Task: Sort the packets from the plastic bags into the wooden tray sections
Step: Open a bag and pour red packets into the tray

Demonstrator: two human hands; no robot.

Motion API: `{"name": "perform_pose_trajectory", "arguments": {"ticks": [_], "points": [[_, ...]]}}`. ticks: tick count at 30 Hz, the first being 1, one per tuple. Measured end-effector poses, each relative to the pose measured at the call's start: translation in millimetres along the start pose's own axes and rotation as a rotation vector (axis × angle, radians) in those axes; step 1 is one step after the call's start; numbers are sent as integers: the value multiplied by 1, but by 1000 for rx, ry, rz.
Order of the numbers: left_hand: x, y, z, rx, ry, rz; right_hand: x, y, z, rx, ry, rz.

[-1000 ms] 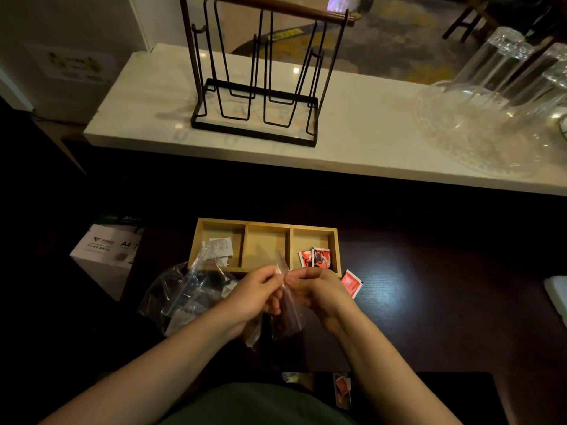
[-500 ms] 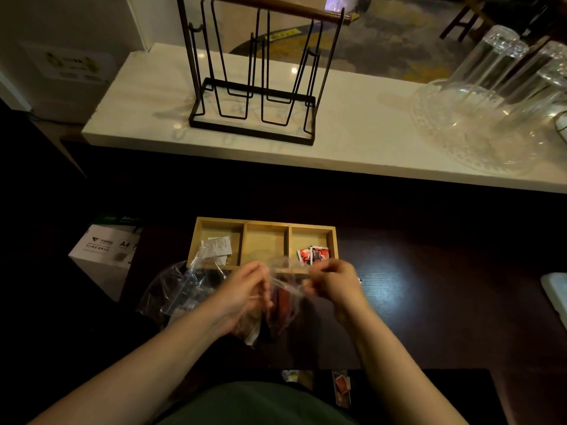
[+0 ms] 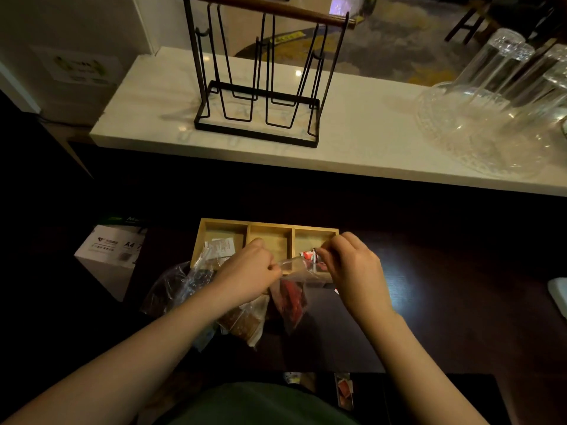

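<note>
Two hands work over a big dark table (image 3: 445, 302), which is low and close so everything is easy to reach. On it sits the wooden tray (image 3: 270, 225), right in front of the person, so packets can drop straight in. It has three boxes: white packets (image 3: 219, 247) lie in the left one, red packets (image 3: 308, 257) in the right one, and the middle one looks bare. A heap of clear bags (image 3: 175, 286) waits beside the tray's left end. The left hand (image 3: 245, 277) and the right hand (image 3: 352, 271) each pinch one side of a small plastic bag (image 3: 291, 299). They pull its top apart, probably to open it. Red packets show inside it, hanging just in front of the tray.
</note>
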State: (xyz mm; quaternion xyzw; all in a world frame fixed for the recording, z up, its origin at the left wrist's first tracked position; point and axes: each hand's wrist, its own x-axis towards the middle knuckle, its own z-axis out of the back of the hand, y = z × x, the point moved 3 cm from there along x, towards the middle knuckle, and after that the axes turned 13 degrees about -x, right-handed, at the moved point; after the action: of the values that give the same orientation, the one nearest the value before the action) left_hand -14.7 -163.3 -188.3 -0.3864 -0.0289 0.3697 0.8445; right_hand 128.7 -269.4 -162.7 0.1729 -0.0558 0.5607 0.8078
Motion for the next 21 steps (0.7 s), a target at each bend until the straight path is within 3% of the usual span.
{"name": "perform_pose_trajectory", "arguments": {"ticks": [3,6,10,13,15,19,21], "points": [[10,2,-5,-152,10,41,-7,24,-2,216,213,71],[12,4,-8,-245,69,23,-14,37,-25,90,355,163],[7,11,-8,-478,113,62,1,35,-33,52,241,140],[7,30,-9,-840,43,235,13,29,-26,18,129,127],[5,51,-17,-916,7,381,20,27,-18,123,170,75],[-15,67,-46,-1193,201,665,35,32,7,450,161,18],[-21,62,-55,-1420,285,699,42,32,16,565,152,-31]]}}
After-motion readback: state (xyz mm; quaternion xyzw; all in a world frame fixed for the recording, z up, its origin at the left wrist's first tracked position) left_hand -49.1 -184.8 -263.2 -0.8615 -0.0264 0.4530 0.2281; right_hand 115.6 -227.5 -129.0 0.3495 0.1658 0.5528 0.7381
